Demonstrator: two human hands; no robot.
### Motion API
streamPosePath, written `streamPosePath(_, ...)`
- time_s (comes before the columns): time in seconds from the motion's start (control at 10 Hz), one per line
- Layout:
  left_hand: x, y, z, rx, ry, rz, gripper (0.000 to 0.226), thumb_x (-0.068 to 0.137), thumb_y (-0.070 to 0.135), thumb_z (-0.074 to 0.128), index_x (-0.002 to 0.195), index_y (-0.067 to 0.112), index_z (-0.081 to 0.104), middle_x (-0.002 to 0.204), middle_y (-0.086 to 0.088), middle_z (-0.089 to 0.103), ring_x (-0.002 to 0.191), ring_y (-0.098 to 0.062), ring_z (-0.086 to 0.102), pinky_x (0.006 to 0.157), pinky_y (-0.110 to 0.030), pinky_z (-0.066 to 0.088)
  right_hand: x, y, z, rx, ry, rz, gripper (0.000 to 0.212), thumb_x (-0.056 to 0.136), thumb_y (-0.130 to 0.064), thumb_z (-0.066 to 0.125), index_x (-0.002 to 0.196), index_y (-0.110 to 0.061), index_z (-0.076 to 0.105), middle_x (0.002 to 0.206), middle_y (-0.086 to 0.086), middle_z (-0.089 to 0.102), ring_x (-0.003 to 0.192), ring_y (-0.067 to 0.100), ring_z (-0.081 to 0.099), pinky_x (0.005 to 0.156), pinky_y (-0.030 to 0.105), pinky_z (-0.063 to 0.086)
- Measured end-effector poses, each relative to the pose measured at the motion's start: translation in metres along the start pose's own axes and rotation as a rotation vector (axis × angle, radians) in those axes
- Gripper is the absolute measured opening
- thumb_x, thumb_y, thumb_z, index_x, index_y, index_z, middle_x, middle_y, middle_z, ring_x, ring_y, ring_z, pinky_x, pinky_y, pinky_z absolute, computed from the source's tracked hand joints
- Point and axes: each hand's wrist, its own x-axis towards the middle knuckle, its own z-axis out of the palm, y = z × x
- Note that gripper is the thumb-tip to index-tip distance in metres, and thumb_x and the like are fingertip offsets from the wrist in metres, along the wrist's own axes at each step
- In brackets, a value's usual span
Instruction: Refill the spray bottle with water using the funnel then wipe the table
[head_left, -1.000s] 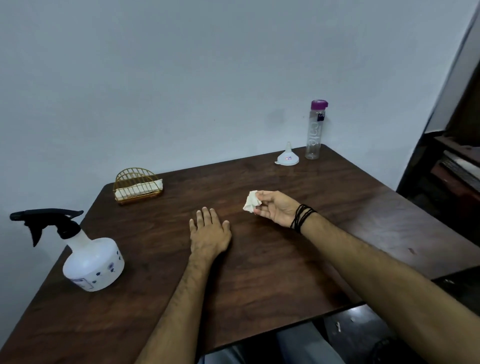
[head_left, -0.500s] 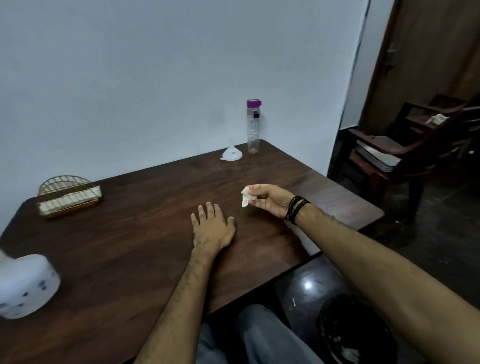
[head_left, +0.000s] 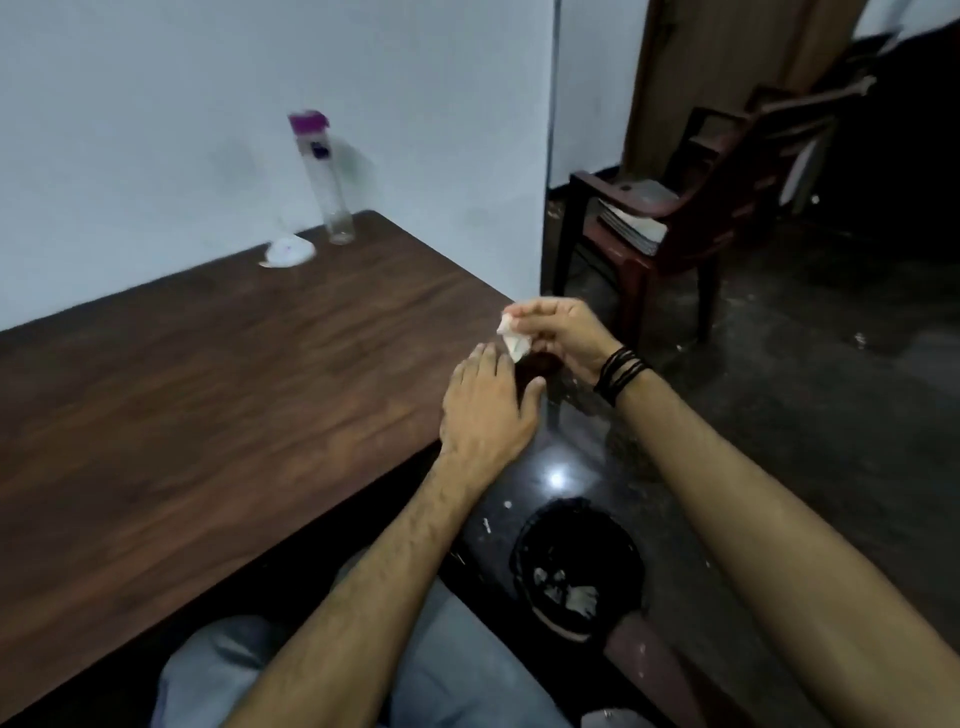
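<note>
- Head view: a clear water bottle (head_left: 326, 176) with a purple cap stands at the table's (head_left: 208, 374) far edge, contents unclear; the funnel (head_left: 288, 250) lies just beside it. On the floor, a black bin (head_left: 579, 561) holds pale scraps.
- Right hand (head_left: 558, 335) pinches a crumpled tissue (head_left: 513, 340) above the table's corner; left hand (head_left: 485, 408) lies flat, fingers straight, at the edge.
- The view has swung right since before: spray bottle gone from sight, chair (head_left: 675, 208) now closer.
- Dark wood table, pale wall, dark floor.
</note>
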Motion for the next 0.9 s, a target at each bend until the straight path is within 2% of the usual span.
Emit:
streamPosePath(0.1,-0.009,0.038,0.033,-0.042,0.168,0.189,0.043,0.092,0.039,0.052,0.118,0.006,0.062,0.119,-0.013,0.061,0.112,-0.031,0.055,0.097,-0.042,0.044,-0.024,0.008,-0.060,0.017,0.148,-0.052,0.015,0.086,0.004,0.065,0.089,-0.009,0.073,0.072,0.001,0.073,0.054,0.006,0.059,0.049,0.013,0.044)
streamPosePath(0.2,-0.023,0.052,0.081,-0.011,0.156,0.374,0.034,0.088,0.027,0.061,0.113,0.004,0.067,0.120,-0.018,0.063,0.110,-0.035,0.058,0.094,-0.043,0.046,-0.047,0.044,-0.114,0.015,0.281,0.047,0.016,0.087,0.003,0.063,0.087,-0.010,0.071,0.069,0.000,0.071,0.055,0.006,0.058,0.050,0.014,0.045)
streamPosePath(0.3,-0.034,0.047,0.125,-0.028,-0.103,0.355,0.025,0.086,0.025,0.062,0.103,0.008,0.066,0.115,-0.014,0.061,0.107,-0.034,0.058,0.088,-0.045,0.049,-0.060,0.099,-0.143,-0.093,0.320,0.246,0.015,0.088,0.000,0.064,0.085,-0.013,0.072,0.065,-0.003,0.068,0.055,0.007,0.057,0.048,0.015,0.045)
streamPosePath(0.4,-0.043,0.032,0.157,-0.037,-0.384,0.178,0.030,0.093,0.034,0.054,0.111,0.012,0.063,0.116,-0.009,0.057,0.109,-0.030,0.053,0.090,-0.042,0.046,-0.061,0.148,-0.152,-0.252,0.287,0.443,0.007,0.089,-0.006,0.069,0.086,-0.011,0.072,0.060,-0.006,0.066,0.062,0.013,0.051,0.053,0.020,0.044)
streamPosePath(0.5,-0.051,0.017,0.181,-0.059,-0.591,0.058,0.037,0.095,0.037,0.054,0.118,0.009,0.060,0.122,-0.011,0.056,0.117,-0.031,0.051,0.098,-0.042,0.044,-0.060,0.193,-0.153,-0.469,0.219,0.597,0.009,0.087,-0.011,0.073,0.093,-0.004,0.075,0.081,0.004,0.069,0.078,0.017,0.060,0.067,0.030,0.055)
streamPosePath(0.6,-0.057,0.007,0.199,-0.079,-0.688,0.001,0.037,0.094,0.038,0.057,0.115,0.008,0.062,0.122,-0.013,0.056,0.119,-0.032,0.051,0.100,-0.041,0.044,-0.063,0.227,-0.147,-0.621,0.207,0.674,0.016,0.089,-0.013,0.072,0.099,0.000,0.074,0.105,0.014,0.074,0.097,0.025,0.069,0.083,0.038,0.056)
streamPosePath(0.7,-0.059,0.002,0.208,-0.096,-0.731,-0.033,0.037,0.093,0.038,0.058,0.117,0.010,0.063,0.123,-0.013,0.058,0.121,-0.031,0.052,0.101,-0.039,0.044,-0.065,0.244,-0.140,-0.663,0.201,0.736,0.007,0.090,-0.016,0.073,0.093,-0.010,0.072,0.109,0.014,0.074,0.093,0.022,0.068,0.087,0.037,0.058)
streamPosePath(0.8,-0.061,-0.003,0.220,-0.102,-0.748,-0.040,0.035,0.093,0.039,0.059,0.116,0.012,0.063,0.122,-0.012,0.057,0.120,-0.030,0.052,0.099,-0.037,0.044,-0.065,0.258,-0.138,-0.685,0.162,0.799,0.014,0.091,-0.018,0.072,0.099,-0.007,0.075,0.103,0.013,0.073,0.086,0.021,0.064,0.088,0.039,0.059)
streamPosePath(0.9,-0.061,-0.002,0.226,-0.108,-0.737,-0.054,0.035,0.093,0.039,0.059,0.116,0.012,0.063,0.122,-0.011,0.058,0.120,-0.030,0.052,0.100,-0.036,0.044,-0.063,0.262,-0.138,-0.732,0.145,0.825,0.019,0.092,-0.020,0.070,0.104,-0.006,0.076,0.107,0.012,0.073,0.089,0.021,0.063,0.087,0.037,0.058)
